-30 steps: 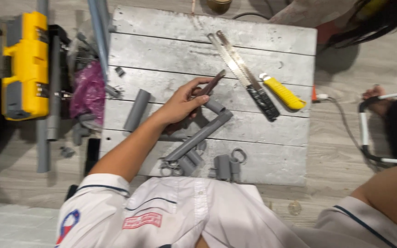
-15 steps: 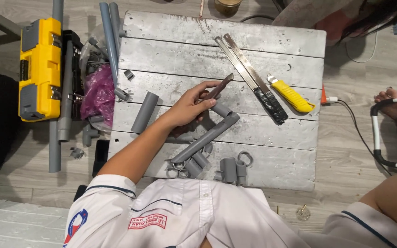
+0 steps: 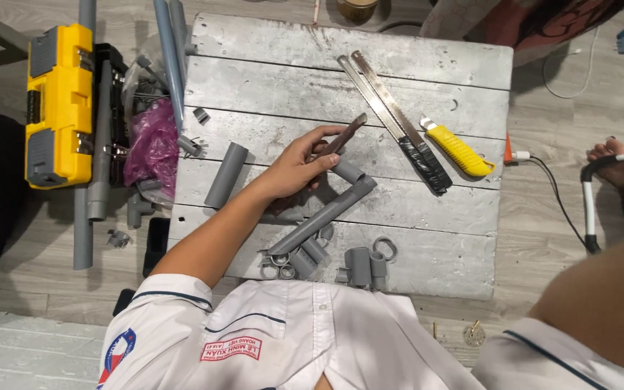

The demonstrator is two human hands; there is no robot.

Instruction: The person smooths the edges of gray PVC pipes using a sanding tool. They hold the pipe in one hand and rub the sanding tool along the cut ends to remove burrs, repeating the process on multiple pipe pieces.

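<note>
**Left hand**: over the middle of the grey plank worktop, fingers closed in a pinch on a thin dark strip. Far end of the strip slanted up and to the right, clear of the boards.

**Right hand:** out of frame; only a bare forearm at the near right corner. Open or closed, cannot tell.

**Just right of the left hand:** short grey pipe stub, touching the far end of a long grey pipe laid diagonally toward the near edge.

**Left of the wrist:** loose short pipe length, apart from the rest.

**Near edge:** cluster of grey fittings and a ring, close together.

**Far right of worktop:** pair of saw blades lying side by side, with a yellow-handled knife just beside them.

**Floor, left:** yellow toolbox, pink bag, long pipes leaning past the worktop's edge.

**Step in hand, as judged:** strip lifted and held at the fingertips, not yet applied to any pipe piece.

**Next move, as judged:** needs a steady pinch on the strip, a second point of support for whichever pipe piece is chosen, and clearance from the saw blades close by on the right.
</note>
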